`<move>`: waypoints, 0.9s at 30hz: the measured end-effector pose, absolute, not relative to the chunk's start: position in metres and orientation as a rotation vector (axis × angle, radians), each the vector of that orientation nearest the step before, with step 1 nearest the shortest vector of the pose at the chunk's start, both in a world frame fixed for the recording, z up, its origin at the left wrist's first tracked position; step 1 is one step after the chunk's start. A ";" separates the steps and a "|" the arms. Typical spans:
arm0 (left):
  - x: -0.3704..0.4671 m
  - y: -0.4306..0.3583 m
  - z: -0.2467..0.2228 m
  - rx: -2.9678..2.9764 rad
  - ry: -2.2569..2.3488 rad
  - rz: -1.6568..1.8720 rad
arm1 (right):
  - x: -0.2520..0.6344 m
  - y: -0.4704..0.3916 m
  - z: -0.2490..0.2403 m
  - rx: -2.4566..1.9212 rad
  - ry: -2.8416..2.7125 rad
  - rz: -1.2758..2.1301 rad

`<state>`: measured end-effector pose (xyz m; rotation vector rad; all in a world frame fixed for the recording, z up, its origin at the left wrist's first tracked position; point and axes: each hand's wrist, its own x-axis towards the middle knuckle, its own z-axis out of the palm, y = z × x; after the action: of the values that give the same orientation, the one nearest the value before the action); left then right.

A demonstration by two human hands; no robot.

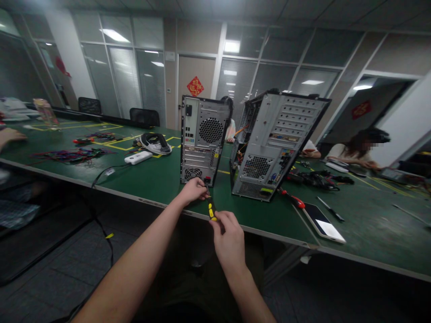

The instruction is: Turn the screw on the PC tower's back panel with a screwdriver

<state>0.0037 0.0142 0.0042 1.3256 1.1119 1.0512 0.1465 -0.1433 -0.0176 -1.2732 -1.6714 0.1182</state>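
At the near edge of the table (155, 179), head view, we see the right hand (230, 242) pinching the handle end of a black-and-yellow screwdriver (211, 208), which sits ahead and slightly left of that hand. Its long axis runs away from us, leaning a bit left, shaft toward the low back of the smaller computer case (204, 154). The left hand (195, 190) is nearer the case, fingers bunched beside the shaft; we cannot tell whether they grip it, nor whether the tip touches anything. A larger computer case (266, 148) stands to the right, apart from both hands.
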 end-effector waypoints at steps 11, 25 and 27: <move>0.004 0.017 0.000 1.331 1.093 1.061 | 0.148 -0.143 -0.016 -1.371 -1.643 0.046; 0.003 0.016 0.001 1.330 1.095 1.054 | 0.146 -0.143 -0.014 -1.377 -1.667 0.024; 0.003 0.016 0.002 1.330 1.095 1.054 | 0.147 -0.143 -0.014 -1.354 -1.692 0.023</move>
<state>0.0027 0.0156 0.0018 1.3295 1.0946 1.0543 0.1469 -0.1427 -0.0144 -1.3544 -1.6916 0.0235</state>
